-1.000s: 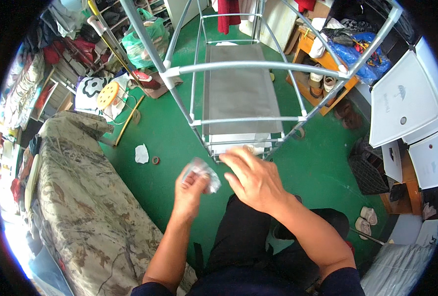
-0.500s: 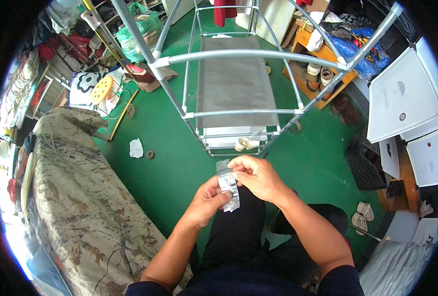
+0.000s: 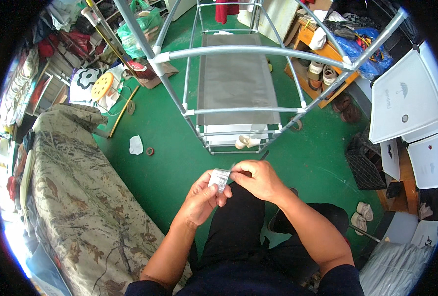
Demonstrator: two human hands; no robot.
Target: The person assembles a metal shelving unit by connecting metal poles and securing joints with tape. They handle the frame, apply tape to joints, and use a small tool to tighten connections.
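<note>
Both hands meet above the lap, over the green floor (image 3: 179,163). Left hand (image 3: 201,197) and right hand (image 3: 258,178) each pinch a small clear plastic bag (image 3: 220,178) between thumb and fingertips, left from below, right at its upper right edge. Bag contents: cannot tell, only a pale crumpled sheen.

Just beyond the hands stands a grey tube-frame rack (image 3: 238,111) with a grey fabric shelf (image 3: 233,79) stretched inside it. At the rack's near foot, on the floor: two pale cup-like pieces (image 3: 245,142), side by side and touching.

Along the floor's left edge: a couch under a camouflage cover (image 3: 76,197). Near its upper end on the floor, a white crumpled scrap (image 3: 136,145) with a small reddish ring (image 3: 150,151) just beside it.

Floor's upper left corner: a green plastic bag (image 3: 140,22), full, contents hidden. Upper right: a wooden shelf unit (image 3: 322,64) holding shoes and folded cloth, with a blue bag (image 3: 362,49) lying on its top. Right edge: white cabinet (image 3: 401,98); a black crate (image 3: 364,170) near it, inside not visible.
</note>
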